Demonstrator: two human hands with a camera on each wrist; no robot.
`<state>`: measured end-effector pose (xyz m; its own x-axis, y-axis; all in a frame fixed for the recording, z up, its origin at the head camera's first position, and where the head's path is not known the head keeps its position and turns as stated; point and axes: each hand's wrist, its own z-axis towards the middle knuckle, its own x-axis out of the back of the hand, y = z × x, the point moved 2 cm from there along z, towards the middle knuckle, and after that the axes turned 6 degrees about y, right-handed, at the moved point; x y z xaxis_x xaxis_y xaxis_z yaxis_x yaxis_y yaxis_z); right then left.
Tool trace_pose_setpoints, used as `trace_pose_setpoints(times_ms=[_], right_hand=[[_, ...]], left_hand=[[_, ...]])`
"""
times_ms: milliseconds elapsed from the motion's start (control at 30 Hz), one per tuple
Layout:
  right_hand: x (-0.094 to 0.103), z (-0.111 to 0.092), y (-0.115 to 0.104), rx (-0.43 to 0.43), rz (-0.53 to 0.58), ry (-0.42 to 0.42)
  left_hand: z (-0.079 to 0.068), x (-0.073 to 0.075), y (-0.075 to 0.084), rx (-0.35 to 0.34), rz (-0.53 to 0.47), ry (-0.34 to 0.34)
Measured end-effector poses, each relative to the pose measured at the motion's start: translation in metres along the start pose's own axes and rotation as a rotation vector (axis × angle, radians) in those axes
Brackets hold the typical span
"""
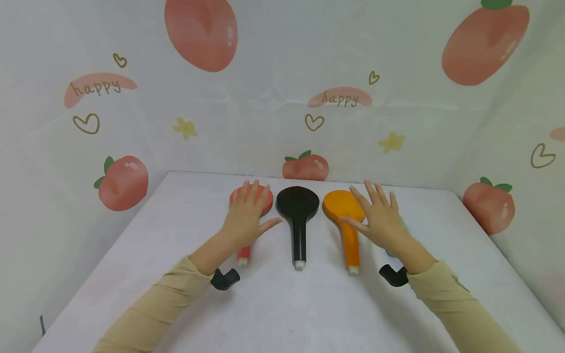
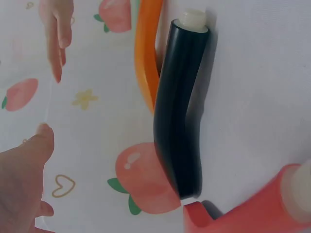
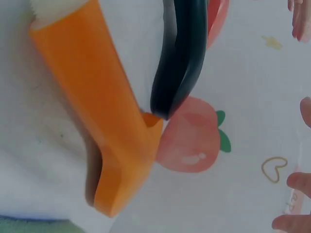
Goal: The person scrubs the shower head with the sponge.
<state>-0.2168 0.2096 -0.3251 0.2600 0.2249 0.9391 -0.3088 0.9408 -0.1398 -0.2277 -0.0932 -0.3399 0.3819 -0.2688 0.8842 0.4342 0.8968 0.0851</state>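
Observation:
A red handheld shower head (image 1: 244,253), a black shower head (image 1: 298,215) and an orange shower head (image 1: 351,245) lie in a row, handles toward me. My left hand (image 1: 242,223) is over the red one with fingers spread, hiding much of it. To the right, my right hand (image 1: 381,223) hovers with spread fingers, its thumb over the orange handle. Neither hand holds anything. Behind the right hand a green object (image 1: 404,225) is mostly hidden. The left wrist view shows the black handle (image 2: 180,107) up close; the right wrist view shows the orange handle (image 3: 102,92).
Everything lies on a white table (image 1: 304,314). A white cloth backdrop (image 1: 265,122) printed with peaches and hearts rises along its back and sides. Beside the wrists sit a black curved piece (image 1: 225,279) on the left and another black piece (image 1: 393,275) on the right.

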Motion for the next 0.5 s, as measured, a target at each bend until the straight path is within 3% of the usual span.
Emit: trace_pose_setpoints(times_ms=[500], right_hand=[[-0.001,-0.018,0.039,-0.024,0.018,0.144]], left_hand=[[-0.017,0.009,-0.038,0.201,-0.234,-0.084]])
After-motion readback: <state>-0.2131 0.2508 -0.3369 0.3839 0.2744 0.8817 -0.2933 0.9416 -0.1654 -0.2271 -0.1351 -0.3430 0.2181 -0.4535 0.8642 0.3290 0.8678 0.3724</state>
